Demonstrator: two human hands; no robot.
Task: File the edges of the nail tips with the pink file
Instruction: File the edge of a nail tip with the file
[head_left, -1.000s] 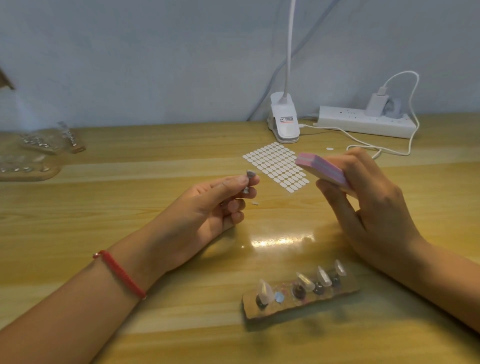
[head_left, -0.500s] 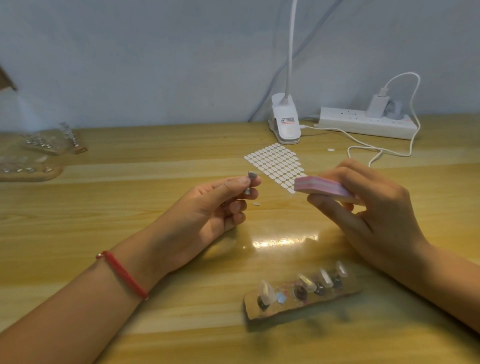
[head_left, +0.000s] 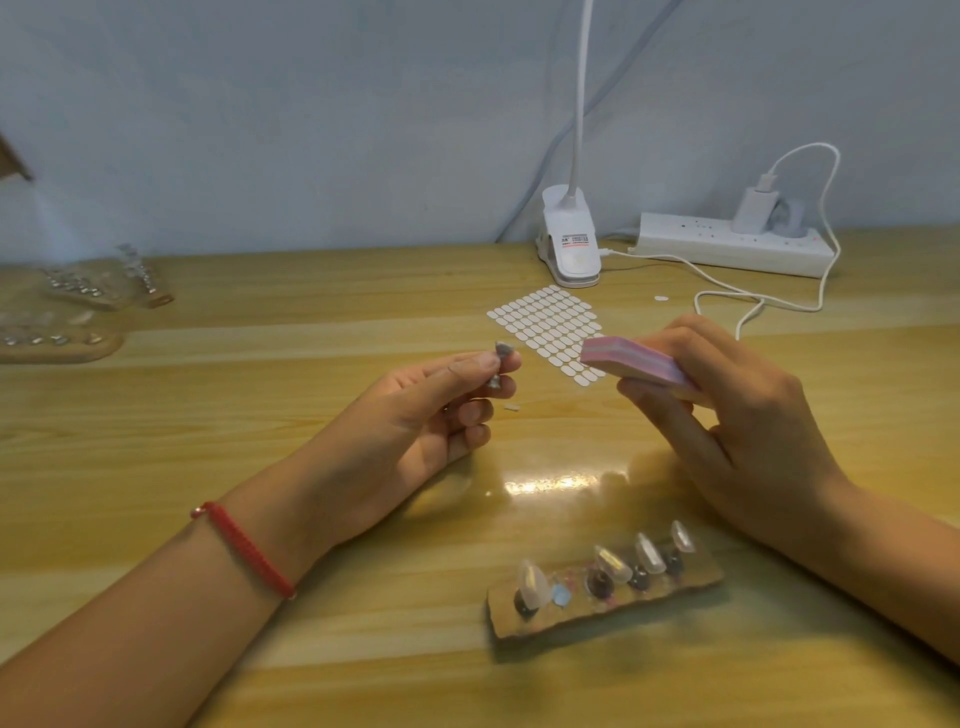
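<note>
Head view, looking down on a yellow wooden tabletop (head_left: 260, 415). The left hand (head_left: 410, 415), palm up, pinches a small grey nail tip on its stud (head_left: 501, 349) between thumb and forefinger. The right hand (head_left: 737, 415) grips a pink rectangular foam file block (head_left: 628, 361), held just right of the left fingertips and clear of the tip. Nearer than the right hand lies a brown cardboard strip (head_left: 597, 616) bearing clear pointed nail tips (head_left: 535, 579).

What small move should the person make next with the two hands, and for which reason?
Probably move the pink file in the right hand leftward until its face meets the edge of the nail tip that the left hand pinches. Both are held above the table at about the same height, with a clear gap between them, so filing cannot begin yet.
</note>
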